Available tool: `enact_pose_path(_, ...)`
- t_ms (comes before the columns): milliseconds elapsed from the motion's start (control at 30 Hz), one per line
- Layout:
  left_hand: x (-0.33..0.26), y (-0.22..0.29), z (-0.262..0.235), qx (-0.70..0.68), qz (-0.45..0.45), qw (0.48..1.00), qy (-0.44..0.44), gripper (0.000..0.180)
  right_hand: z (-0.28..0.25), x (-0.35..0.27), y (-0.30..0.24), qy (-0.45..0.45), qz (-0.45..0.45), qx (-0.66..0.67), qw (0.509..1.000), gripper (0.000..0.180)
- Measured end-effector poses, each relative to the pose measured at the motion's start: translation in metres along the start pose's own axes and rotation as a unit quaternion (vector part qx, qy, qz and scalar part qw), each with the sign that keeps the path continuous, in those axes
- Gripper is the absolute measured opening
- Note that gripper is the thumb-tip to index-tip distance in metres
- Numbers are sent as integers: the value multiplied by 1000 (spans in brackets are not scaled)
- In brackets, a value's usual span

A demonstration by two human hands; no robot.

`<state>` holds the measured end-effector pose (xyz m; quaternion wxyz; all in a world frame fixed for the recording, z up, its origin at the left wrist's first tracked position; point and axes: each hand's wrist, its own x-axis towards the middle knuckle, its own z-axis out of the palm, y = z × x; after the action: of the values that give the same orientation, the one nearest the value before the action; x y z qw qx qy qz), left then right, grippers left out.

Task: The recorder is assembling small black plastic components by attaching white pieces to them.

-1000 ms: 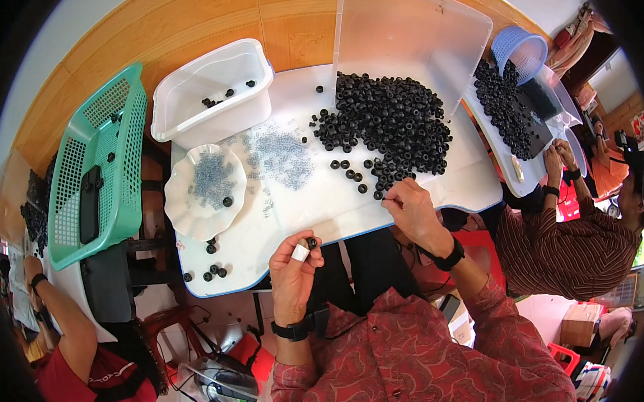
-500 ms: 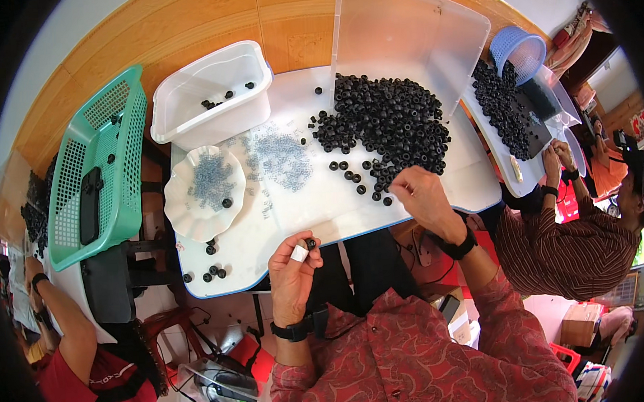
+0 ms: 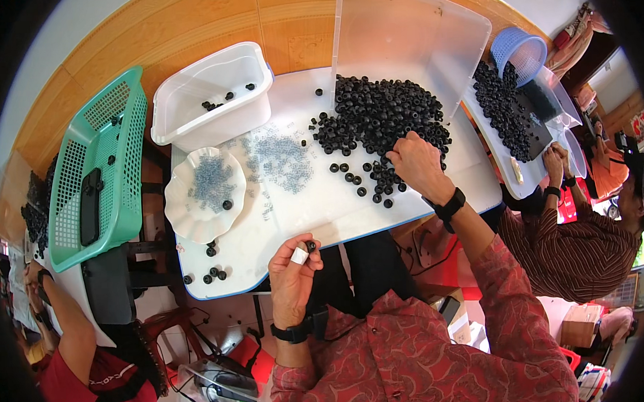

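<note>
My left hand (image 3: pixel 291 275) is in front of the table's near edge, its fingers pinching a small black ring-shaped part (image 3: pixel 311 246). A white piece like tape or a wrap (image 3: pixel 299 256) shows on one of its fingers. Over on the right, my right hand (image 3: pixel 417 161) reaches into a heap of black ring-shaped parts (image 3: pixel 383 108), fingers bent together at the heap's front. What those fingertips grip, if anything, is hidden. Several loose black parts (image 3: pixel 362 191) lie just left of this hand.
Left on the white table (image 3: pixel 294 224) are a scalloped plate (image 3: pixel 183 221) of small clear pieces, more clear pieces (image 3: pixel 280 156) and a white tub (image 3: pixel 211 123). A clear bin (image 3: pixel 408 25) stands tilted behind the heap. A green basket (image 3: pixel 130 173) is further left. People work on both sides.
My right hand has moved away from me, from the heap's near edge into the black parts, its fingers now down among them. My left hand stays with its black part.
</note>
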<state>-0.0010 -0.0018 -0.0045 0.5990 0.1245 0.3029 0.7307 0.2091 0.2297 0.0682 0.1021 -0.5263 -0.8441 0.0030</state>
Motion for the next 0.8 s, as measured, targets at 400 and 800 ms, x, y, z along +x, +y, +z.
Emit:
enact_pose_path(400, 1, -1, 1, -10, 0, 1000, 2, 23, 12, 7, 11, 56, -22, 210, 976, 17)
enact_pose_path(800, -2, 5, 22, -42, 11, 999, 4, 27, -25, -52, -25, -126, 67, 793, 592, 18)
